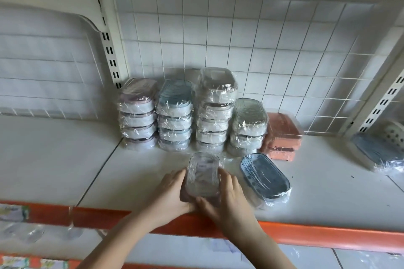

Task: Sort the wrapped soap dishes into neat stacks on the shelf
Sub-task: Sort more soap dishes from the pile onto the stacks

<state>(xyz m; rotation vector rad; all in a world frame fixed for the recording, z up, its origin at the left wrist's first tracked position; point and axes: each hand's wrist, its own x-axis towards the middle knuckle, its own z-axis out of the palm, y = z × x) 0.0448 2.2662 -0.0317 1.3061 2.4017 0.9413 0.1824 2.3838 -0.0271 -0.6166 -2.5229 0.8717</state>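
Observation:
A clear-lidded wrapped soap dish (203, 176) with a dark pinkish base sits near the shelf's front edge. My left hand (172, 194) grips its left side and my right hand (227, 199) grips its right side and front. Behind it stand several stacks of wrapped dishes: a pink-trimmed stack (137, 116), a blue stack (175, 116), a tall brownish stack (215, 109) and a shorter greenish stack (248, 126). A salmon stack (282, 137) stands to their right. One blue wrapped dish (265, 178) lies alone to the right of my hands.
The white shelf (54, 159) has an orange front lip (328, 233). A wire grid back panel (262, 50) rises behind the stacks. At the far right lie another blue wrapped dish (378, 153) and a perforated pale basket (393, 133). Slotted uprights frame the bay.

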